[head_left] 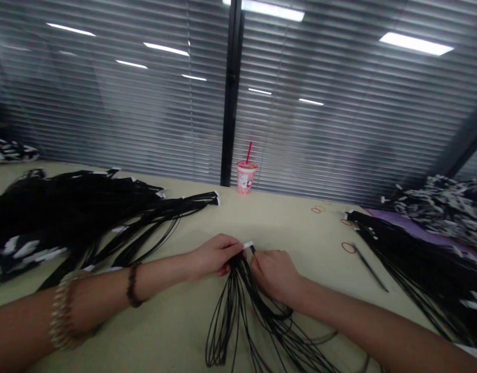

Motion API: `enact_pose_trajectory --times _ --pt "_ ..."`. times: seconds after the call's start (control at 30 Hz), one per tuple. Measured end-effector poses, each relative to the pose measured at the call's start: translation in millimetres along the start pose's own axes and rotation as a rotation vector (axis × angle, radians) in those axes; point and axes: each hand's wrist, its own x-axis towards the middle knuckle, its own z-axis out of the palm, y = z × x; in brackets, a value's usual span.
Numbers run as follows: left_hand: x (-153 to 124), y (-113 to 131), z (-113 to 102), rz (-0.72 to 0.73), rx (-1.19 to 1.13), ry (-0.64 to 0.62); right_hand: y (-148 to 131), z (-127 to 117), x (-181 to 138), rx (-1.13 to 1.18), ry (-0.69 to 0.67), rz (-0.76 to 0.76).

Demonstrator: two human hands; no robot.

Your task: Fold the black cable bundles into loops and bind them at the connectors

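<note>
One bunch of black cables (pixel 266 309), white end (pixel 248 244) away from me

Head view: my left hand (pixel 223 254) pinches the bunch just below that end; my right hand (pixel 273 272) curls closed around cables beside it. It is mid-table (pixel 153 331), long axis running toward me, loops fanning nearer and rightward.

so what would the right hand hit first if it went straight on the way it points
Most likely the bunched end of the black cables, which the right hand already seems to touch; the left hand comes just beyond. Depth is hard to judge from this single view.
</note>
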Motion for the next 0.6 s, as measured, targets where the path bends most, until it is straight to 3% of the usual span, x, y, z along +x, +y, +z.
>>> enact_pose_trajectory --times 0.33,0.47,0.6 --pt "0 2 0 -0.003 -0.014 -0.018 1 4 3 0.168 0.094 0.103" --pt "-1 3 -1 -0.009 -0.091 -0.001 15 11 7 0.436 0.178 0.012" --pt "-1 1 -2 -0.006 -0.153 -0.042 42 11 10 0.724 0.02 -0.164"
